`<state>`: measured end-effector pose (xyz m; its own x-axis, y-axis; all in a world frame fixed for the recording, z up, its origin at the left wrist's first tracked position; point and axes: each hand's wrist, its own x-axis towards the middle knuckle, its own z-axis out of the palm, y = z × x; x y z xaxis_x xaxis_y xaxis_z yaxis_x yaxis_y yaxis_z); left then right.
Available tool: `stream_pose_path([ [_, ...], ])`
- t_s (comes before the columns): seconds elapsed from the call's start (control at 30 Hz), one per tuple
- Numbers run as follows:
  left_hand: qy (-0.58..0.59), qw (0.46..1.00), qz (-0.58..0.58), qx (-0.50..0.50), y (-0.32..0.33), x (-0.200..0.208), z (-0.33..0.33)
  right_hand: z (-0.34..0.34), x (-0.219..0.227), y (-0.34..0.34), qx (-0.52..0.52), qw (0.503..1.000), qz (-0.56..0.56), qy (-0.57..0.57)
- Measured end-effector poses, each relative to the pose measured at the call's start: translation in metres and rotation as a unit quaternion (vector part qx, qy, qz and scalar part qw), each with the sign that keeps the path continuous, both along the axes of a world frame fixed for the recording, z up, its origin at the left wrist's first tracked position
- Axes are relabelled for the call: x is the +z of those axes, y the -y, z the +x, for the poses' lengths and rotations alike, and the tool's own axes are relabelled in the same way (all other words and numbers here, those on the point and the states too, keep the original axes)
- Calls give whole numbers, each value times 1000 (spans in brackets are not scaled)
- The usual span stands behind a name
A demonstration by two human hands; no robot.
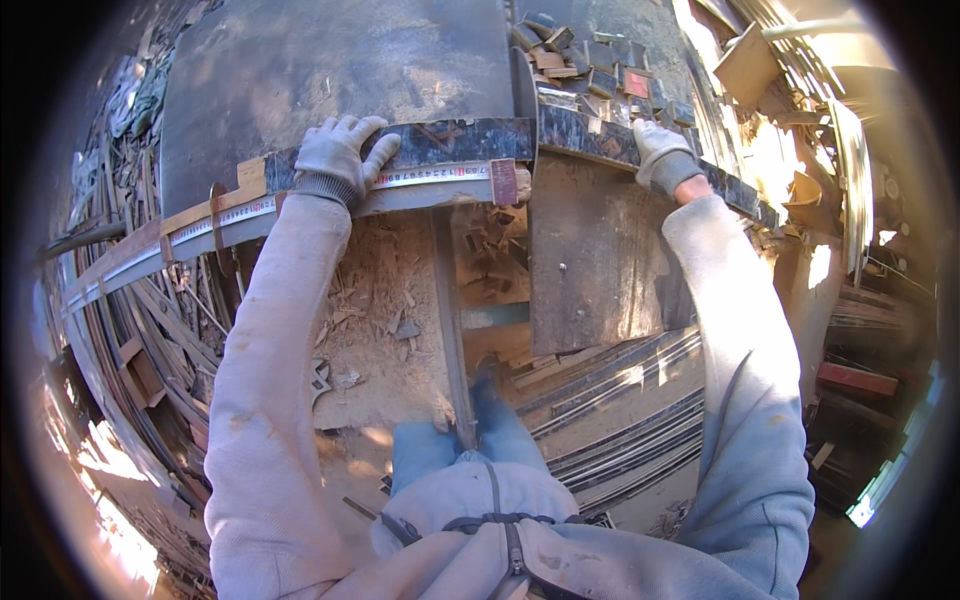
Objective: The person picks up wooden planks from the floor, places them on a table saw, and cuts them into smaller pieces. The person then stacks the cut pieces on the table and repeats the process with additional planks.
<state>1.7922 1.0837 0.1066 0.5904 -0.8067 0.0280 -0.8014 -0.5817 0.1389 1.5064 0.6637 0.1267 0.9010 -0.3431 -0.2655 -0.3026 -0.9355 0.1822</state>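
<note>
My left hand [338, 152], in a pale work glove, lies on a dark, scuffed wooden strip [460, 141] with its thumb and fingers spread. The strip lies along a grey rail [420, 196] that carries a measuring tape [430, 176]. A reddish-brown block [504, 182] sits at the rail's right end. My right hand [662, 155], gloved too, is closed over a second dark strip [590, 143], its fingers partly hidden. A narrow gap separates the two strips, in line with a dark upright edge [523, 85] whose kind I cannot make out.
Dark table panels [340, 70] stretch out beyond the strips. Small wood offcuts [600, 70] are heaped at the far right. A worn board [600, 260] slopes toward me below the right strip. Stacked wood strips [620, 420] lie low right, more scrap [150, 350] at left.
</note>
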Motion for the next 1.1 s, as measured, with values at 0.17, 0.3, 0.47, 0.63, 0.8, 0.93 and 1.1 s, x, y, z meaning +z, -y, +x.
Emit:
stream_pose_path([
  [0.17,-14,999,39,2,4,15,-4,-76,16,-41,-40,998,7,-40],
  [0.3,-48,996,80,-12,6,29,-3,-115,55,-72,-111,988,61,-90],
  [0.47,-156,979,112,-67,15,45,26,-85,113,-85,-187,968,153,-63],
  [0.63,-352,911,177,-123,35,61,60,-42,138,-62,-216,956,180,-80],
  [0.8,-413,856,281,-135,-8,74,-17,-71,140,-79,-231,949,206,-61],
  [0.93,-435,853,281,-62,-65,86,-97,-104,132,-107,-234,947,212,-63],
  [1.1,-526,798,293,-11,-40,111,-82,-111,126,-109,-239,939,235,-73],
])
